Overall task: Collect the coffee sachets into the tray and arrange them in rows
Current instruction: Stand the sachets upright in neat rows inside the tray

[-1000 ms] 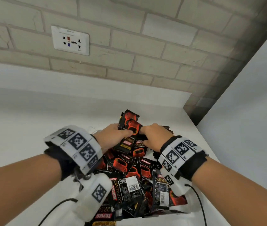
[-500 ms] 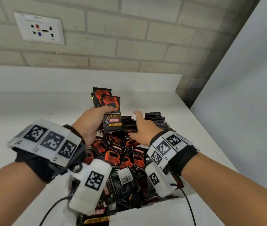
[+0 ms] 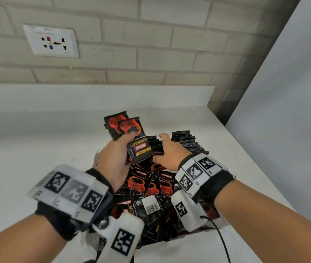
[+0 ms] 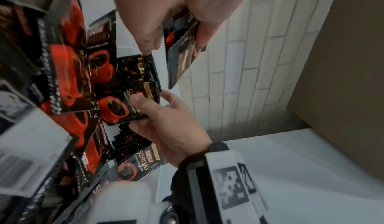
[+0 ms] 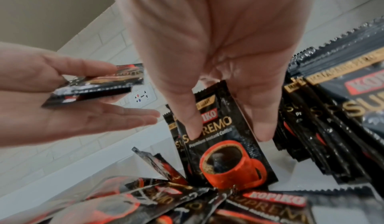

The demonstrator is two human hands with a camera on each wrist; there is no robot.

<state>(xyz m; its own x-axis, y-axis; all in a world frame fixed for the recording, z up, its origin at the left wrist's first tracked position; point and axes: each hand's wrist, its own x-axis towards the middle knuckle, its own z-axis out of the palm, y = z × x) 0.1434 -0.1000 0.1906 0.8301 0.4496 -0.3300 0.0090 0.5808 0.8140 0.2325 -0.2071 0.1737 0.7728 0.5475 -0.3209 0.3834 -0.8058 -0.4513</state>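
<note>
A pile of black-and-red coffee sachets (image 3: pixel 151 185) fills the white tray (image 3: pixel 179 245). At the tray's far right several sachets stand packed in rows (image 3: pixel 186 139). My left hand (image 3: pixel 132 135) is raised over the pile and pinches two sachets (image 3: pixel 138 147) between thumb and fingers; the right wrist view shows those two sachets (image 5: pixel 97 86) edge-on. My right hand (image 3: pixel 160 147) reaches into the far part of the tray. Its thumb (image 5: pixel 191 120) and fingers pinch one sachet (image 5: pixel 226 158) next to the standing rows. In the left wrist view the right hand (image 4: pixel 145 109) holds that sachet (image 4: pixel 118 111).
The tray stands on a white counter (image 3: pixel 37 149) against a brick wall with a socket (image 3: pixel 51 41). A pale panel (image 3: pixel 283 130) closes the right side. A black cable (image 3: pixel 221 238) hangs from my right wrist.
Both hands held the sachets together a second ago. My left hand now keeps them alone and has lifted them; my right hand let go and took hold of a sachet in the tray.
</note>
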